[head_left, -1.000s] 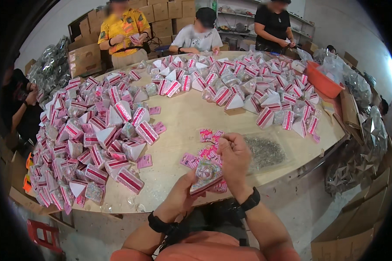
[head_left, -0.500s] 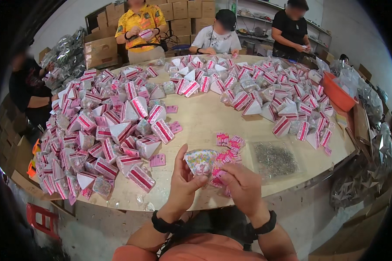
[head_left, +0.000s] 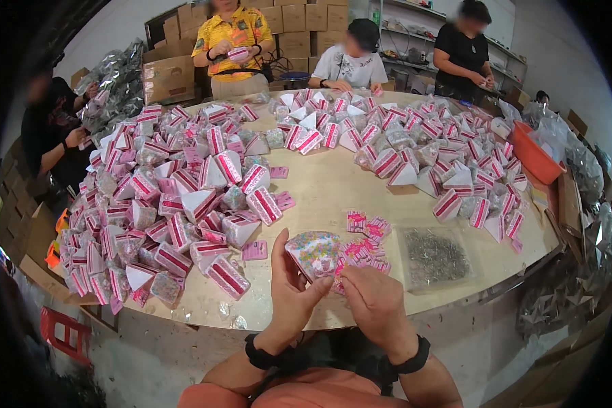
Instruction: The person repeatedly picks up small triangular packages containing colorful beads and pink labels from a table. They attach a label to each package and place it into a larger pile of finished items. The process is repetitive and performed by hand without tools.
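A wrapped toy cake slice (head_left: 313, 250) with multicoloured sprinkles on its face is held up over the near table edge. My left hand (head_left: 294, 299) grips it from the left, thumb pressed along its lower side. Against its lower right corner, my right hand (head_left: 382, 304) has thumb and forefinger pinched together; whatever lies between these fingertips is too small and covered to make out. Just behind the right hand lies a loose pile of pink printed cards (head_left: 366, 250). To its right is a shallow clear tray (head_left: 406, 280) of thin metal pieces (head_left: 436, 254).
Many wrapped cake slices (head_left: 177, 231) with pink and white stripes heap up on the left, and more (head_left: 421, 146) along the far side of the table (head_left: 319, 183). An orange basin (head_left: 537, 155) stands at the right edge. Several people work around the table; a red stool (head_left: 64, 333) is lower left.
The whole view has shifted slightly. My right hand's fingers have closed in on the slice's corner, and the pink piece seen at them before is now mostly hidden. The left hand keeps its hold.
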`<state>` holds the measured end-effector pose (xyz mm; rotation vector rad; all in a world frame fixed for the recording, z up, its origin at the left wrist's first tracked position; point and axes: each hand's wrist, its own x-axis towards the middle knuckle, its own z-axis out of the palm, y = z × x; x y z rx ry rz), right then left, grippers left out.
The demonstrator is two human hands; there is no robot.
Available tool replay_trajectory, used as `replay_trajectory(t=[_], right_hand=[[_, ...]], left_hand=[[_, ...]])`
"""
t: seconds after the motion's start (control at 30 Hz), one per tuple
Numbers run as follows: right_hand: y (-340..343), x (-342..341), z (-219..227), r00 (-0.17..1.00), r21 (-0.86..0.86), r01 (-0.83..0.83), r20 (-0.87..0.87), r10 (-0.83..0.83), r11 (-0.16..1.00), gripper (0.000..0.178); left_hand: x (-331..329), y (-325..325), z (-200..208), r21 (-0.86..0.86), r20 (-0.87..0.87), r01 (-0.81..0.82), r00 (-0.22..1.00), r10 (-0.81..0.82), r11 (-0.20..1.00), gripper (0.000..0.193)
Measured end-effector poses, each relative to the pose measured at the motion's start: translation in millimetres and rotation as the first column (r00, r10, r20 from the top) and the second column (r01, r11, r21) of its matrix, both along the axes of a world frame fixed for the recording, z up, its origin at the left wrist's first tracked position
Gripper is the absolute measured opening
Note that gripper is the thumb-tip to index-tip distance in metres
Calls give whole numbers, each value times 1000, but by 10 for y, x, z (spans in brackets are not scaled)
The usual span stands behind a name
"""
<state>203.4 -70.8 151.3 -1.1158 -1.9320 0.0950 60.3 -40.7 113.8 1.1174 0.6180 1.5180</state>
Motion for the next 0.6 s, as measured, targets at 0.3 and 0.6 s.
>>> replay_trajectory(t=[0.3, 0.6], right_hand=[[-11, -19, 6, 1000, 8, 12, 26, -12, 1000, 12], [-8, -15, -23, 1000, -4, 19, 15, -19, 1000, 14]], left_hand=[[35, -27, -6, 57, -46, -78, 996, 81, 995, 95], [47, -39, -55, 121, -114, -106, 986, 120, 987, 95]])
